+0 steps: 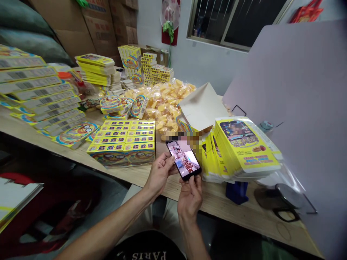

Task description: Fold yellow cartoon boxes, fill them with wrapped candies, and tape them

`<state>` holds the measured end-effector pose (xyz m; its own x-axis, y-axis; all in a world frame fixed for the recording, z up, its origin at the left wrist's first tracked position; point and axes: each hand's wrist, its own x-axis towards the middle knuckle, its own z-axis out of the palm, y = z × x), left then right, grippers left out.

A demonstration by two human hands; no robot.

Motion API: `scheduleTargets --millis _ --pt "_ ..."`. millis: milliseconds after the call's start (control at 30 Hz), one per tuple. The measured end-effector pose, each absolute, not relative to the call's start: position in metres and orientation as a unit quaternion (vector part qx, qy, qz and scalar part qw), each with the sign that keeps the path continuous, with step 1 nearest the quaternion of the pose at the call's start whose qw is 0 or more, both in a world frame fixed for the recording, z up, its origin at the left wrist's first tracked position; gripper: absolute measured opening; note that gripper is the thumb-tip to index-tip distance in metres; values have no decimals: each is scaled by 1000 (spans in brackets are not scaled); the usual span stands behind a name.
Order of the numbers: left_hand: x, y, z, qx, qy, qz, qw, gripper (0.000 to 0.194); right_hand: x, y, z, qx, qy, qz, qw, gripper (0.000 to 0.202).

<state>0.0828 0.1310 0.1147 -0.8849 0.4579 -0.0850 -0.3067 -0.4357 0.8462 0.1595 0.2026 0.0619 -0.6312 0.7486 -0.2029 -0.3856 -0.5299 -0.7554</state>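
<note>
A black smartphone (184,160) with a lit screen is held tilted over the table's front edge. My left hand (162,169) grips its left side, thumb on the edge of the screen. My right hand (191,191) holds the bottom end between thumb and fingers. Left of the phone sits a block of small yellow boxes (123,142). To its right lies a thick stack of flat yellow printed cartons (244,146). Behind the phone is a heap of clear-wrapped yellow pieces (165,104).
Tall stacks of yellow boxes (40,86) stand at the left. An open carton (203,106) is behind the phone. A dark mug (282,198) and a blue holder (236,192) are at the right on the wooden table (225,213). Brown cartons stand against the wall.
</note>
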Motion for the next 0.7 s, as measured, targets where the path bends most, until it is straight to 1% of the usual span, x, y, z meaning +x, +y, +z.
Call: scheduleTargets --millis 200,400,467,533,600,700 --pt "83 131 113 79 484 841 230 31 158 203 61 -241 -309 856 336 29" --pt "76 128 114 33 463 846 260 36 163 205 58 -206 -342 850 343 19" --pt "69 127 113 38 471 843 255 36 168 208 55 -195 -376 841 337 19" --pt "61 127 110 63 488 837 240 36 171 214 51 -219 -421 826 303 26" --pt "52 129 107 91 507 828 220 37 170 222 45 -264 -460 810 250 32" --pt "40 136 102 132 524 818 195 37 157 237 36 -303 -488 799 176 35"
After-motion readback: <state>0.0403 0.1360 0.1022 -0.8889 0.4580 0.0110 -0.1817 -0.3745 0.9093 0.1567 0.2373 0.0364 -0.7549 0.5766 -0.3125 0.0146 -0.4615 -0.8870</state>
